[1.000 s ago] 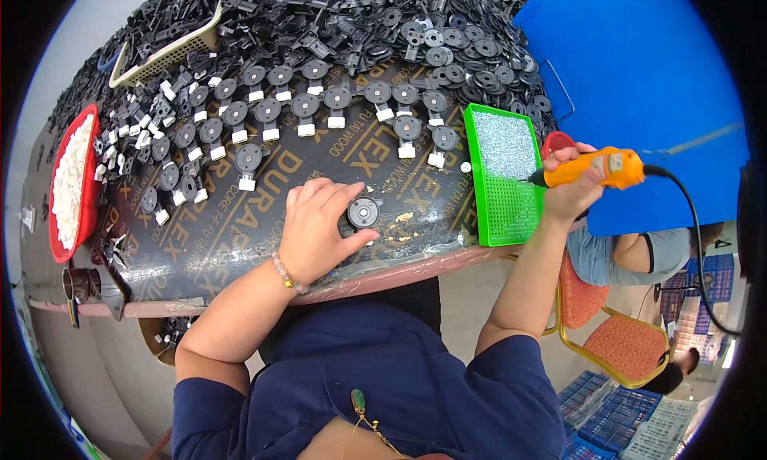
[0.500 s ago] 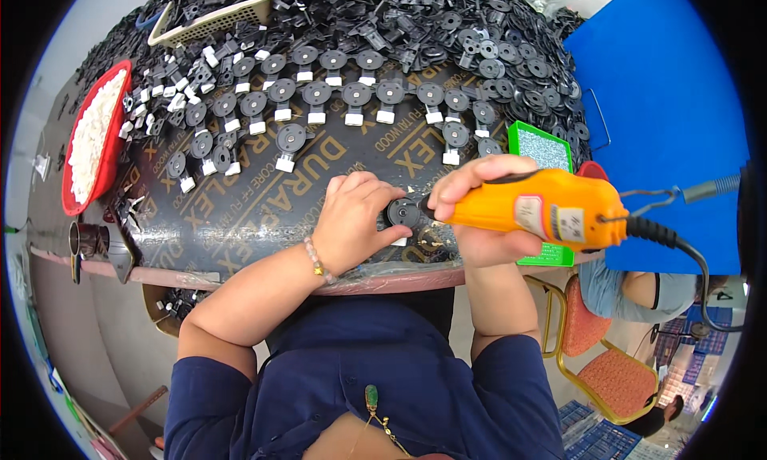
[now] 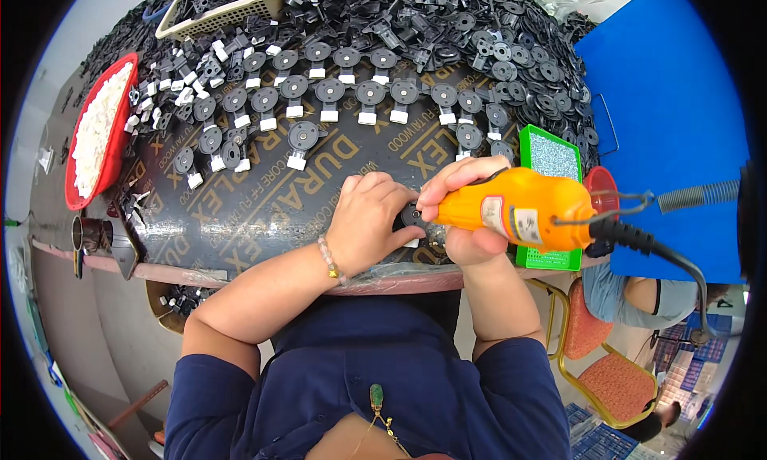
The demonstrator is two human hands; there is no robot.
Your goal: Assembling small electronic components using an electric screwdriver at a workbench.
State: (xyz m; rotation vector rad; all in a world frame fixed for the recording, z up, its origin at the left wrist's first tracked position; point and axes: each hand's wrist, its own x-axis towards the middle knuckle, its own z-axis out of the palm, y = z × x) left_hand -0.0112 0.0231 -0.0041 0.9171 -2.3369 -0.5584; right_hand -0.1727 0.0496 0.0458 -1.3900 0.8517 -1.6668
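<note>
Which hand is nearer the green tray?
Right. The right hand, around the orange power tool, is just left of the green tray; the left hand is farther left, at a black disc.

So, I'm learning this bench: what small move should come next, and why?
Perhaps ease the orange electric screwdriver onto the round black part, since the left hand brackets that part and the right hand holds the tool close beside it; contact is hidden.
</note>
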